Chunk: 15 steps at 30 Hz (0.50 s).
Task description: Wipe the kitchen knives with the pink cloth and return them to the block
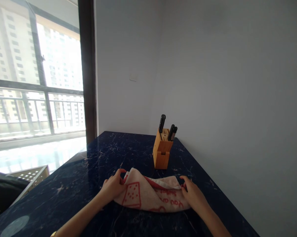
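A white cloth with red drawings and lettering point(150, 197) lies bunched near the front of the dark blue marbled table point(118, 154). My left hand point(115, 184) pinches its left end, fingers closed on the fabric. At the opposite end, my right hand point(190, 191) grips the cloth's right edge between thumb and fingers. Part of the fabric is folded over, with a red-edged fold across the middle. Just beyond the cloth stands a wooden knife block point(161, 154) holding several black-handled knives point(162, 123).
A grey wall point(227, 98) runs along the table's right side and behind it. To the left are a window with a railing point(37, 108), a chair with a perforated panel point(37, 177) and dark fabric point(5, 191).
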Tool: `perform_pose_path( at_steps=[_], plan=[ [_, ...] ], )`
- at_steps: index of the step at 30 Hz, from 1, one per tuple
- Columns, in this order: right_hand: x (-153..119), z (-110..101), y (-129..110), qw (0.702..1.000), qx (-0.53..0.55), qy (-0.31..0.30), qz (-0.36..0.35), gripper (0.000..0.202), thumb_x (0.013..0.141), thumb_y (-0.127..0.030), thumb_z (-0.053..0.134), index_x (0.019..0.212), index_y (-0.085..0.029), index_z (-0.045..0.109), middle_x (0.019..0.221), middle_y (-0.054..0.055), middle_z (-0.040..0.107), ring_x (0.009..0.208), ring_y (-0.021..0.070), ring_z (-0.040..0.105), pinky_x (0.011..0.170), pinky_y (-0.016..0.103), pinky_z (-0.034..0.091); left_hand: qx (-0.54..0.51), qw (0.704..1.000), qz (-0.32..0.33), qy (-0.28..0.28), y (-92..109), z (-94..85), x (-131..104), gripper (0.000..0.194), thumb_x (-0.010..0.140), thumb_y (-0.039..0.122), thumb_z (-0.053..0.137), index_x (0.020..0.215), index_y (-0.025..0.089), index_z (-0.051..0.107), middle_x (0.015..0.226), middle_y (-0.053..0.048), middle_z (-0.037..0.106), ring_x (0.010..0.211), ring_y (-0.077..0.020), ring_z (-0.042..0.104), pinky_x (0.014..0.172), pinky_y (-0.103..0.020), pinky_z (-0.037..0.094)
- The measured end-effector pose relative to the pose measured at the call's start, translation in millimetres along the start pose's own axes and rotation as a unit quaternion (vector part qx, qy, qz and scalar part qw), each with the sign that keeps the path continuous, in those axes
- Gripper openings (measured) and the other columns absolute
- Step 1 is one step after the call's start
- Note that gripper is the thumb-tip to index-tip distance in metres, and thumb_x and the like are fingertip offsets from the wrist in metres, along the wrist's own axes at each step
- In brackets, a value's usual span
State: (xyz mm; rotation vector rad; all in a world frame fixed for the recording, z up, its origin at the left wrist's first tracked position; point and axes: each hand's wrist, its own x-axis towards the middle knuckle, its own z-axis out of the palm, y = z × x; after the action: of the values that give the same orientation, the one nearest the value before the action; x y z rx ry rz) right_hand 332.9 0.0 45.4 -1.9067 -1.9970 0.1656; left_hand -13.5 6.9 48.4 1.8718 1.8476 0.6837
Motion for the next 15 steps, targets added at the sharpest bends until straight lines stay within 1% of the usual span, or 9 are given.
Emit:
perform_pose_path(
  at_steps=[2,4,7,10,12,15],
  plan=[
    [-1,5,-5,0.999,0.001,0.028,-0.016,0.038,0.077,-0.013,0.038,0.114,-0.018,0.048,0.1,0.007,0.058,0.094,0.0182,0.056,0.077,0.026,0.04,0.047,0.999,-0.003,0.019,-5,-9.6,-2,0.048,0.065,0.022,0.049,0.113,0.023,0.046,0.077,0.0,0.064,0.088,-0.0255,0.057,0.081,-0.041,0.032],
    [-2,9,-8,0.999,0.005,0.042,-0.027,0.037,0.078,-0.016,0.038,0.114,-0.017,0.048,0.099,0.008,0.058,0.094,0.0189,0.055,0.078,0.027,0.04,0.084,0.996,-0.009,0.023,-9,-17.5,-3,0.047,0.064,0.022,0.049,0.111,0.022,0.049,0.077,-0.002,0.064,0.088,-0.0276,0.056,0.08,-0.043,0.031],
    [-3,11,-10,0.999,0.016,0.033,-0.021,0.034,0.081,-0.022,0.037,0.113,-0.018,0.049,0.092,0.007,0.06,0.088,0.0193,0.057,0.074,0.027,0.041,0.12,0.992,-0.019,0.036,-11,-26.5,-3,0.044,0.065,0.028,0.052,0.108,0.022,0.052,0.089,-0.006,0.063,0.093,-0.0298,0.053,0.079,-0.043,0.032],
    [-1,12,-9,0.999,0.03,0.018,-0.021,0.034,0.081,-0.023,0.038,0.113,-0.02,0.05,0.084,0.005,0.06,0.082,0.0186,0.058,0.071,0.026,0.041,0.138,0.988,-0.015,0.068,-8,-31.8,-1,0.038,0.071,0.036,0.048,0.106,0.024,0.055,0.102,-0.008,0.059,0.1,-0.0298,0.047,0.081,-0.043,0.031],
    [-1,13,-9,0.999,0.04,0.005,-0.026,0.035,0.079,-0.021,0.039,0.113,-0.02,0.05,0.08,0.003,0.059,0.08,0.018,0.058,0.071,0.026,0.041,0.141,0.987,-0.003,0.079,-4,-32.7,0,0.032,0.075,0.038,0.045,0.102,0.025,0.058,0.101,-0.007,0.059,0.1,-0.0288,0.047,0.081,-0.042,0.031],
    [-1,15,-11,0.998,0.05,-0.002,-0.032,0.037,0.077,-0.021,0.042,0.113,-0.02,0.05,0.079,0.002,0.057,0.081,0.0184,0.056,0.073,0.027,0.041,0.138,0.987,0.018,0.077,2,-31.5,1,0.025,0.078,0.038,0.043,0.089,0.025,0.062,0.092,-0.005,0.063,0.094,-0.0267,0.051,0.078,-0.039,0.032]
  ],
)
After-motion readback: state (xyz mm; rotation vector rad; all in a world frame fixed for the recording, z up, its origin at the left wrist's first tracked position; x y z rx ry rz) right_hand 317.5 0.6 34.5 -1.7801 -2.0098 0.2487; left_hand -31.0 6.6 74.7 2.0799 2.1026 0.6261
